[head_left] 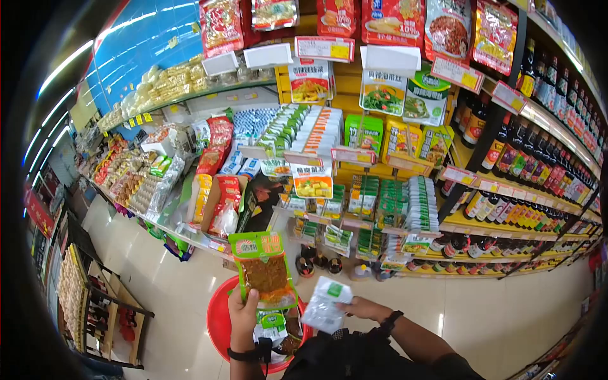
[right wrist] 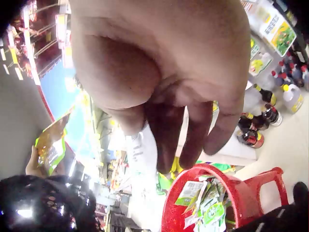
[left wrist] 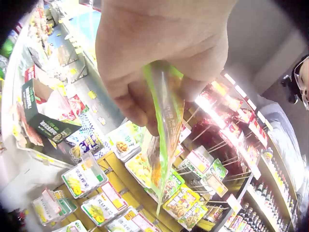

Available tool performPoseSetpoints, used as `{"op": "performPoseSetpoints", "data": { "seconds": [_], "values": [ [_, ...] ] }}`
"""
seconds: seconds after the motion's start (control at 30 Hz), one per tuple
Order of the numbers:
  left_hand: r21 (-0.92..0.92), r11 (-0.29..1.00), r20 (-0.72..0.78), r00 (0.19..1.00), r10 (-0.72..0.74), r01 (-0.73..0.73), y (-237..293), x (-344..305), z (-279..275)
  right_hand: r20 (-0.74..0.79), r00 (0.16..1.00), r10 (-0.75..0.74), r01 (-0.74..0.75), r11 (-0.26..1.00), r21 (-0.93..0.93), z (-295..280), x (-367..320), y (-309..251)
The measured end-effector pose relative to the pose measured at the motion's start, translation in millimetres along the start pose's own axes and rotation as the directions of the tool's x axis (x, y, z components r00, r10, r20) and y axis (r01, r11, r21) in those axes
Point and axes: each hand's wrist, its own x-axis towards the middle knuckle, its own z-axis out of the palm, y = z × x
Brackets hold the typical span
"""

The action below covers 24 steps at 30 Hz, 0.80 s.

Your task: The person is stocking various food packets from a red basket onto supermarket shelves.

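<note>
My left hand [head_left: 243, 318] grips a green-edged food pouch [head_left: 265, 273] by its lower left side, thumb on the front, brown food showing through its clear window. Seen from the left wrist, the same pouch [left wrist: 166, 125] is edge-on between thumb and fingers. My right hand [head_left: 366, 308] pinches a white food packet [head_left: 326, 305] with a small green label at its right edge. Below both hands is a red basket [head_left: 217, 316] with several packets inside. In the right wrist view the basket packets [right wrist: 212, 212] show white and green, partly overlapping.
Ahead, hooks carry hanging food pouches [head_left: 383, 88] and rows of packets [head_left: 320, 130]. On the left, a display counter [head_left: 190, 234] holds boxes and bags. Bottle shelves [head_left: 538, 152] line the right. An egg rack [head_left: 73, 291] stands at the lower left.
</note>
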Motion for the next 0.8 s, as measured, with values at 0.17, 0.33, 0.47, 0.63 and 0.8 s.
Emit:
{"op": "performPoseSetpoints", "data": {
  "seconds": [0.17, 0.33, 0.47, 0.63, 0.8],
  "values": [
    [0.067, 0.995, 0.008, 0.998, 0.07, -0.07, 8, -2, -16, 0.342, 0.929, 0.141, -0.087, 0.982, -0.167, 26, 38, -47],
    [0.119, 0.981, 0.014, 0.988, 0.152, -0.152, 3, 4, -1, 0.264, 0.964, 0.032, -0.027, 0.999, -0.024, 13, 38, -38],
    [0.423, 0.823, 0.381, 0.898, 0.218, -0.379, 14, 9, 39, 0.227, 0.957, -0.183, 0.123, 0.959, 0.254, 7, -15, -112],
    [0.433, 0.636, 0.63, 0.719, 0.293, -0.639, -5, 3, 113, 0.053, 0.949, -0.31, 0.231, 0.8, 0.554, 2, -18, -90],
    [0.137, 0.708, 0.779, 0.517, 0.354, -0.692, 19, 12, 144, -0.145, 0.877, -0.457, 0.444, 0.66, 0.606, -20, -52, -70]
  ]
}}
